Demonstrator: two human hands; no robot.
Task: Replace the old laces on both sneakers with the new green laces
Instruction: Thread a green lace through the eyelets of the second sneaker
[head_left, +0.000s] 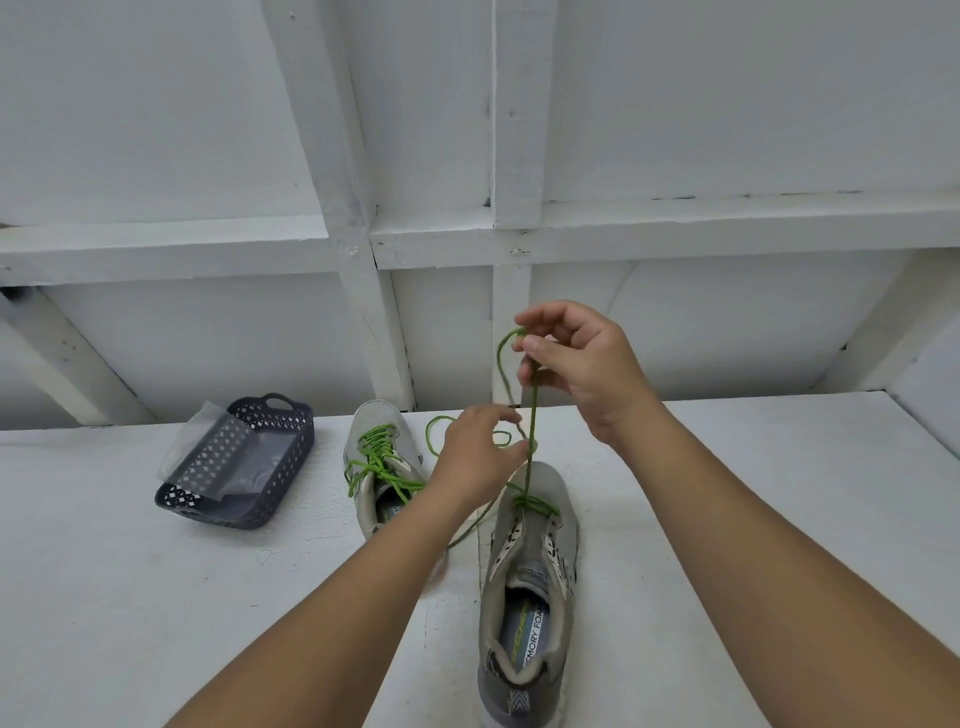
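Two grey sneakers stand on the white table. The far sneaker (382, 467) is laced and tied with a green lace (376, 457). The near sneaker (524, 587) has a second green lace (531, 431) threaded only through its lowest eyelets near the toe; the upper eyelets are bare. My right hand (582, 369) is raised above this shoe and pinches one lace end between thumb and forefinger, pulling it up taut. My left hand (480, 457), just above the toe, pinches the same lace lower down. The other end lies looped on the table behind my left hand.
A dark blue perforated basket (291, 462) stands at the left, holding clear plastic packaging (208, 447). A white framed wall rises directly behind the table's far edge. The table top (753, 493) stretches out bare white to the right.
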